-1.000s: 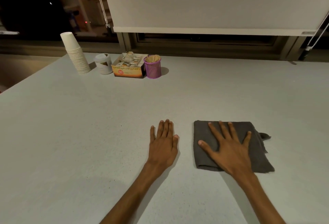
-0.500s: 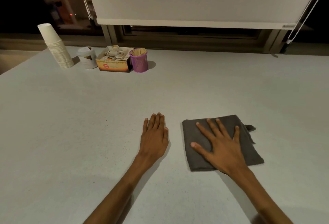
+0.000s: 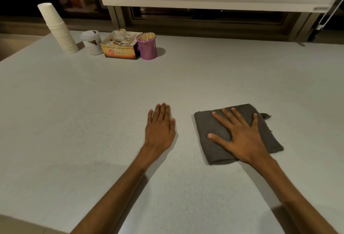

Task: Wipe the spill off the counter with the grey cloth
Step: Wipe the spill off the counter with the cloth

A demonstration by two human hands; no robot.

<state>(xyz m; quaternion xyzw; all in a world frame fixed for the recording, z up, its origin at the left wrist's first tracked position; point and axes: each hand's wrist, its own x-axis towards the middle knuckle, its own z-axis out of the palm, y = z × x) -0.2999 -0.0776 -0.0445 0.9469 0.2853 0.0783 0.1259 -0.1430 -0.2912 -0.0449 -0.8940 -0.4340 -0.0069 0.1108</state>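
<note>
The grey cloth lies folded flat on the tabletop, near the front and to the right. The right hand rests on top of it with its fingers spread wide, pressing down and not gripping. The left hand lies flat on the bare tabletop just beside the cloth, fingers close together, holding nothing. I cannot see any wet spot or spill from here. The cloth looks soft, thin and light, so it should bend and bunch up easily. It will likely slide well if the palm pushes down in the middle. A small corner sticks out at the far right edge, and that could flap or unfold. Far back on the left stand a stack of paper cups, a box and a purple cup, well away from the hands.
</note>
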